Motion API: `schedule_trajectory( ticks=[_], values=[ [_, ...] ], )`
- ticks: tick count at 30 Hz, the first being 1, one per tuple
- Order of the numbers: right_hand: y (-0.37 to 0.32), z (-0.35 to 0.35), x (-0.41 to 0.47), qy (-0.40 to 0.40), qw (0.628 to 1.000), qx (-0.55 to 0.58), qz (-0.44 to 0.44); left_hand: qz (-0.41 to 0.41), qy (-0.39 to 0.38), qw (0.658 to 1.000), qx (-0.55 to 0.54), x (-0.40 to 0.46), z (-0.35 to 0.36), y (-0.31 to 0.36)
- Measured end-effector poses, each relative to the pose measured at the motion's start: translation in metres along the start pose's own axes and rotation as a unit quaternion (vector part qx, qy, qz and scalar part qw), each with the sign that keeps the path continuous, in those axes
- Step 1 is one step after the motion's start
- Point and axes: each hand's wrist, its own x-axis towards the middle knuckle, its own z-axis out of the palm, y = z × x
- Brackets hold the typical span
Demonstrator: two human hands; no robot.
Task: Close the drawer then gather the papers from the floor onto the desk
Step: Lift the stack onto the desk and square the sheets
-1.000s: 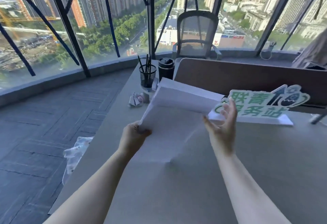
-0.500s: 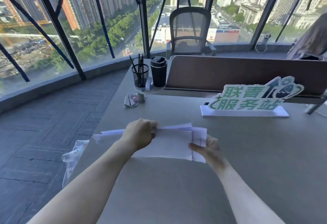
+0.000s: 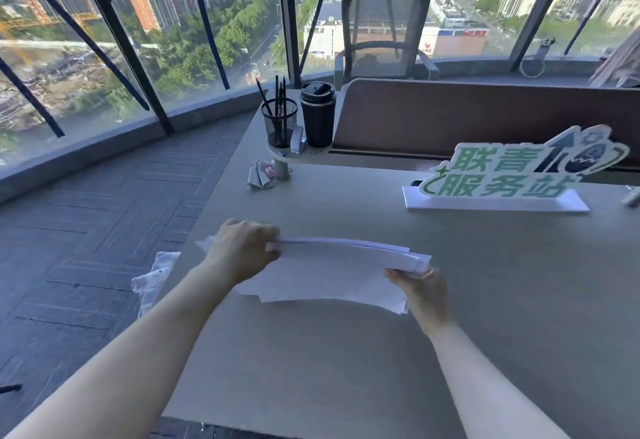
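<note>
Both hands hold one stack of white papers (image 3: 332,272) low over the grey counter (image 3: 346,369): the left hand (image 3: 242,251) has its grip pinched on the stack's left end, the right hand (image 3: 420,291) has its grip closed on the right corner. The sheets sag flat, edges uneven, their number unclear. Half a second ago the stack was bunched narrower; it now spreads wider.

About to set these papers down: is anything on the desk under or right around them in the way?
Nothing visible. The papers, held by the left hand and right hand, are over bare desk; the crumpled paper and sign sit farther back.
</note>
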Motion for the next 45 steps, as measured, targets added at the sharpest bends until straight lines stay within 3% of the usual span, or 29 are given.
schedule_trajectory(
  ticks=[2,4,5,7,9,11,15,19,22,25,28,31,34,37,40,45],
  values=[
    [-0.003,-0.006,0.003,-0.009,1.0,0.009,-0.015,-0.063,0.001,0.998,-0.015,-0.009,-0.004,-0.031],
    [-0.003,-0.012,0.005,-0.024,0.999,0.014,-0.021,-0.138,0.002,0.981,-0.134,-0.019,-0.001,-0.058],
    [-0.002,-0.014,0.007,-0.033,0.999,0.02,-0.02,-0.171,0.011,0.954,-0.244,-0.023,0.002,-0.066],
    [0.002,-0.016,0.01,-0.045,0.999,0.026,-0.015,-0.228,0.03,0.862,-0.452,-0.033,0.014,-0.07],
    [0.007,-0.013,0.01,-0.072,0.997,0.015,-0.002,-0.243,0.012,0.8,-0.549,-0.042,0.031,-0.062],
    [0.01,-0.005,0.01,-0.109,0.994,0.008,0.017,-0.251,-0.016,0.769,-0.588,-0.046,0.052,-0.052],
    [0.008,0.01,0.014,-0.064,0.998,0.003,0.005,-0.263,0.021,0.769,-0.583,-0.035,0.058,-0.027],
    [-0.012,0.007,0.014,-0.038,0.995,0.07,-0.059,-0.205,0.106,0.736,-0.637,-0.017,0.038,-0.021],
    [-0.008,0.012,0.007,-0.048,0.996,0.06,-0.051,-0.222,0.09,0.746,-0.621,-0.018,0.047,-0.024],
    [0.001,0.016,0.009,-0.041,0.997,0.046,-0.037,-0.259,0.091,0.712,-0.646,-0.019,0.068,-0.021],
    [-0.013,0.019,0.013,0.036,0.988,0.061,-0.135,-0.276,0.138,0.686,-0.659,-0.012,0.069,-0.015],
    [-0.022,0.029,0.014,0.036,0.978,0.003,-0.204,-0.261,0.123,0.696,-0.657,-0.004,0.069,-0.009],
    [-0.021,0.032,0.015,0.052,0.973,-0.017,-0.226,-0.274,0.151,0.681,-0.662,-0.001,0.068,-0.011],
    [-0.021,0.032,0.021,0.049,0.962,-0.098,-0.248,-0.254,0.128,0.698,-0.657,0.005,0.069,-0.013],
    [-0.026,0.031,0.022,0.059,0.956,-0.101,-0.268,-0.275,0.127,0.704,-0.643,0.01,0.075,-0.017],
    [-0.006,0.027,0.025,0.068,0.989,-0.006,-0.129,-0.296,0.08,0.719,-0.624,0.002,0.094,-0.022]
  ],
)
